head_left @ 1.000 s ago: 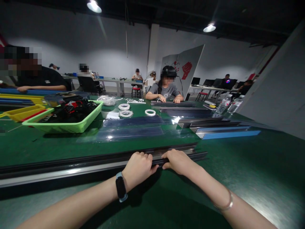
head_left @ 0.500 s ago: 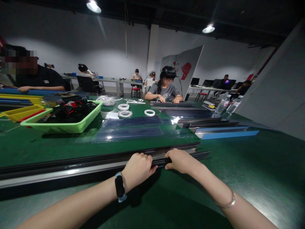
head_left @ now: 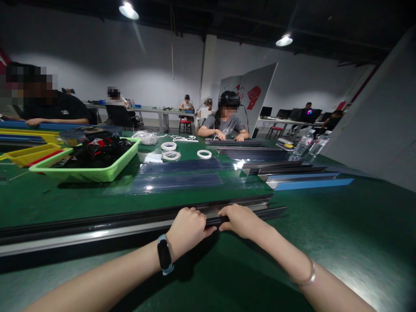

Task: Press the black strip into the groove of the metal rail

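Observation:
A long dark metal profile [head_left: 97,229] with a silvery strip along it lies across the green table in front of me. My left hand [head_left: 190,227] is closed over its near edge, thumb stretched toward the right. Close beside it, my right hand [head_left: 240,220] pinches the same edge between thumb and fingers. The profile's open channel shows beyond my hands, and its right end [head_left: 276,211] sticks out past my right hand. What lies under my fingers is hidden.
A green basket [head_left: 125,162] of dark items stands at the left. Rolls of white tape [head_left: 204,154], clear plastic film [head_left: 182,182] and more profiles [head_left: 312,183] lie farther back. Water bottles [head_left: 302,145] stand at the right. A co-worker [head_left: 224,123] sits opposite, another [head_left: 58,106] at the left.
My right hand has slid a little left along the profile's edge, nearer my left hand. The left hand and the profile have hardly moved.

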`<state>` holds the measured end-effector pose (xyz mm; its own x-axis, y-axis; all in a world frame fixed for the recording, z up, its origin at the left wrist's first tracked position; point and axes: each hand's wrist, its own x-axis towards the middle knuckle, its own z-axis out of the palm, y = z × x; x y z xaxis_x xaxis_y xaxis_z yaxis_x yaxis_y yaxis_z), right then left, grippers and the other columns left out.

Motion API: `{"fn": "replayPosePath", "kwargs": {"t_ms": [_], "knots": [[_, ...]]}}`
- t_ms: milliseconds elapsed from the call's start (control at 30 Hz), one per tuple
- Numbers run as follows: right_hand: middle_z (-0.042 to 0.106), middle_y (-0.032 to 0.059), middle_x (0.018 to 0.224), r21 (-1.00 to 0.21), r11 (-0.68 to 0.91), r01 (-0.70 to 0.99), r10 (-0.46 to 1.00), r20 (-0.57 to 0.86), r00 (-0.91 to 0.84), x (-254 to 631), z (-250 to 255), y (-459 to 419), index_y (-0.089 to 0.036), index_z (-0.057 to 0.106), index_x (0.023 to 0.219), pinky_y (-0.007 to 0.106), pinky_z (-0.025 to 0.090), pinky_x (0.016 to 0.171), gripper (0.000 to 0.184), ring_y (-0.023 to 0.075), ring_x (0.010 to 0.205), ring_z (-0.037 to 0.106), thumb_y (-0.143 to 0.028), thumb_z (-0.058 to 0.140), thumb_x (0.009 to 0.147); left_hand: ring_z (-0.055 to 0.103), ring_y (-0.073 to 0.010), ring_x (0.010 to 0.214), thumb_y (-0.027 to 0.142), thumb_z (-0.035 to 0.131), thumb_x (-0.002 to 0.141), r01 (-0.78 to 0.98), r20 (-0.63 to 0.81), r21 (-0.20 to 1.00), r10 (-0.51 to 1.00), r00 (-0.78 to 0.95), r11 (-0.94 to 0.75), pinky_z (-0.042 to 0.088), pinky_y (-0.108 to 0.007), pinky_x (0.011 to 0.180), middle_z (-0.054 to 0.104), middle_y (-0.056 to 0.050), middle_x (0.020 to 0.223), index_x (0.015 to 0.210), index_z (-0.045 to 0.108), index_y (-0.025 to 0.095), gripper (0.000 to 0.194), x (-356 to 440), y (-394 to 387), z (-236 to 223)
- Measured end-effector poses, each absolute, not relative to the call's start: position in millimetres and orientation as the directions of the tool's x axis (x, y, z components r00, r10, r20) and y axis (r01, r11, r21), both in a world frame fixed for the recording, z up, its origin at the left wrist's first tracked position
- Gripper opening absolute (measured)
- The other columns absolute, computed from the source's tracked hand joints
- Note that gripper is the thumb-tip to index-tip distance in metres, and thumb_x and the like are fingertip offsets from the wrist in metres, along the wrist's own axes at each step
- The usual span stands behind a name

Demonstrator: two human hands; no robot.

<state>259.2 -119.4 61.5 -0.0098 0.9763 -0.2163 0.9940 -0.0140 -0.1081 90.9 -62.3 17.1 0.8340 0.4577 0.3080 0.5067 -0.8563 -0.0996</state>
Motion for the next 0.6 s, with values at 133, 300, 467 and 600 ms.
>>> {"fn": "replayPosePath", "kwargs": {"t_ms": [133,300,467,600], "knots": [[0.069,0.0067,0.095,-0.091,-0.015,0.996,0.977,-0.213,-0.005,259.3,59.6,-118.6,-0.023,0.068,0.097,0.026,0.043,0.076,0.024,0.0234,0.093,0.063,-0.033,0.065,0.075,0.062,-0.024,0.065,0.047,0.049,0.085,0.511,0.313,-0.104,0.46,0.831,-0.853,0.046,-0.034,0.06,0.066,-0.008,0.065,0.068,0.065,0.012,0.042,90.9,-62.9,18.3],[0.069,0.0069,0.094,-0.065,-0.02,0.998,0.977,-0.213,0.006,262.3,59.8,-118.5,-0.023,0.069,0.097,0.028,0.044,0.077,0.026,0.0246,0.093,0.062,-0.034,0.066,0.073,0.061,-0.0252,0.063,0.048,0.046,0.086,0.519,0.314,-0.111,0.466,0.827,-0.847,0.045,-0.036,0.059,0.065,-0.01,0.063,0.065,0.065,0.011,0.046,90.0,-63.1,19.4],[0.069,0.0093,0.093,-0.032,-0.049,0.998,0.972,-0.232,0.041,266.5,65.4,-120.3,-0.02,0.069,0.095,0.029,0.044,0.075,0.024,0.0259,0.092,0.063,-0.028,0.067,0.072,0.061,-0.0246,0.062,0.049,0.045,0.087,0.507,0.308,-0.114,0.455,0.836,-0.854,0.045,-0.035,0.059,0.065,-0.009,0.062,0.065,0.064,0.012,0.047,89.8,-62.5,19.4],[0.068,0.0122,0.096,-0.022,-0.063,0.998,0.971,-0.233,0.057,265.6,68.8,-122.7,-0.016,0.067,0.098,0.029,0.044,0.075,0.028,0.0264,0.092,0.063,-0.027,0.066,0.073,0.062,-0.0237,0.063,0.049,0.044,0.087,0.481,0.302,-0.113,0.431,0.85,-0.87,0.046,-0.035,0.06,0.066,-0.008,0.065,0.069,0.064,0.012,0.046,90.0,-61.3,18.3]]}}
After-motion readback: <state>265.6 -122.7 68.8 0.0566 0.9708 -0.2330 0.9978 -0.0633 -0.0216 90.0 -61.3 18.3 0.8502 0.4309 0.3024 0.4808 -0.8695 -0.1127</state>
